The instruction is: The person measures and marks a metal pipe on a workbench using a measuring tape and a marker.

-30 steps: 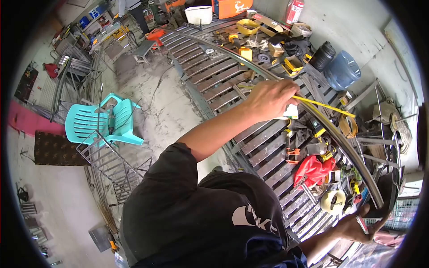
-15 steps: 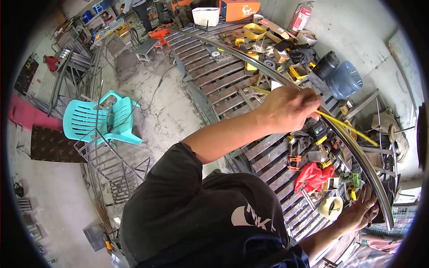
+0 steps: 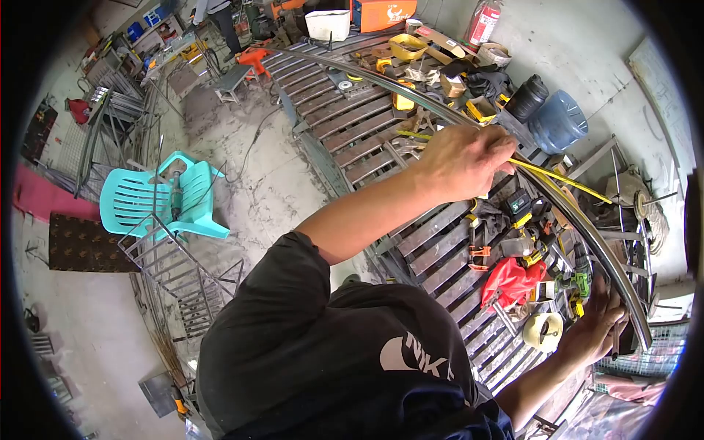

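Observation:
My left hand (image 3: 473, 163) is closed on a yellow measuring tape (image 3: 561, 178), right beside a long curved metal bar (image 3: 598, 253). The tape shows on both sides of the fist, and its right stretch lies across the bar. Whether the fist also grips the bar is hidden. Lower right, my right hand (image 3: 598, 326) has bent fingers next to the bar's near end. A small dark object shows at its fingertips, too unclear to name.
Under the bar, a slatted metal bench (image 3: 352, 136) carries power tools, a red cloth (image 3: 510, 282) and a cream roll (image 3: 543, 331). A blue water bottle (image 3: 559, 123) stands beyond. Left are a turquoise chair (image 3: 136, 202) and metal frames (image 3: 180, 268). Another person (image 3: 224, 22) stands far back.
The view has shifted slightly. My right hand and the bar's near end sit higher in view. The tape's right stretch now slopes less steeply. My left hand stays closed.

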Demonstrator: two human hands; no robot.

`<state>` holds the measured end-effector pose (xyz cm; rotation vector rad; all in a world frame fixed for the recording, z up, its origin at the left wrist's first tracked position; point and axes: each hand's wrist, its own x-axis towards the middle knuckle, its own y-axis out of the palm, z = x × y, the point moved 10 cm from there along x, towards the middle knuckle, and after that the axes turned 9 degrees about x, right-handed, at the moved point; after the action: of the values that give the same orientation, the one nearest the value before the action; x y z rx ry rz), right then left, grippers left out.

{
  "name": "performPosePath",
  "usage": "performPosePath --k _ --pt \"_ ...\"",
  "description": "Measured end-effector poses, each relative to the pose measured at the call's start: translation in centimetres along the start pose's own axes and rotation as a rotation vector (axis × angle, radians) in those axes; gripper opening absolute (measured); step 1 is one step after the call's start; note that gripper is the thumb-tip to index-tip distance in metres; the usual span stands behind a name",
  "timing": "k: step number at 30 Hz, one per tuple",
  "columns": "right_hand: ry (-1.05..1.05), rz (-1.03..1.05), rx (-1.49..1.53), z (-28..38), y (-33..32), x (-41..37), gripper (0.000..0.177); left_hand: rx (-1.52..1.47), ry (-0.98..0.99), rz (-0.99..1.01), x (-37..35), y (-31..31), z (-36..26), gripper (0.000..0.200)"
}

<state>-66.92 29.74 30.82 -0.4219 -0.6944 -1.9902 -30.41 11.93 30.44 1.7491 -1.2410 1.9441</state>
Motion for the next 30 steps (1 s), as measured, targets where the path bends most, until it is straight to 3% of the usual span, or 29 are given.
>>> performPosePath --k 10,18,30 --pt "-0.088 0.229 0.198 3.0 7.0 6.0 0.050 0.025 -0.029 -0.058 4.8 -1.5 -0.5 0.031" --pt "-0.010 0.136 0.163 1.0 8.9 5.9 0.045 0.037 0.006 -0.047 4.5 -1.6 1.3 0.025" --pt "-0.008 0.253 0.206 0.4 10.8 3.5 0.041 0.018 -0.001 -0.080 2.1 -2.5 3.3 0.033"
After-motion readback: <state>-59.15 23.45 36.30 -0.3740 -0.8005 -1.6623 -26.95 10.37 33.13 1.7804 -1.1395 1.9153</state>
